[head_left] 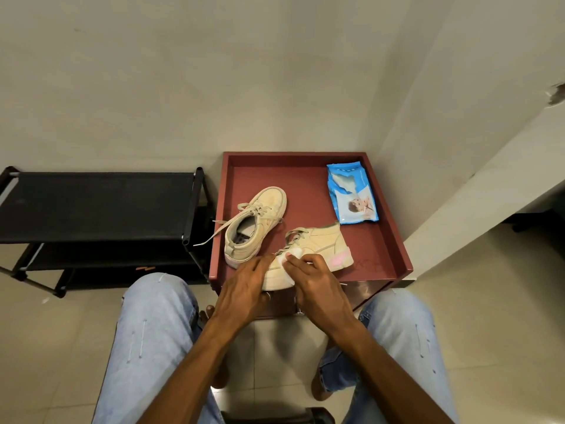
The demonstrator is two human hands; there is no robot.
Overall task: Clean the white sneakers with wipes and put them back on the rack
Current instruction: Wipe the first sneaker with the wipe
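Now left hand [244,286] curled round near sneaker [324,243] toe; right hand [318,280], half-curled, grips wipe [292,254] against its side.

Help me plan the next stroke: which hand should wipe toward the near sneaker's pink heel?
Right. The right hand holds the wipe on the near sneaker, beside its pink heel; the left hand grips the toe.

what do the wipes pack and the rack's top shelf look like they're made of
Wipes pack: thin glossy plastic film, judging by its crinkles and sheen. Rack's top shelf: matte black, probably fabric stretched between dark tubes that look like metal; no weave is visible to confirm.
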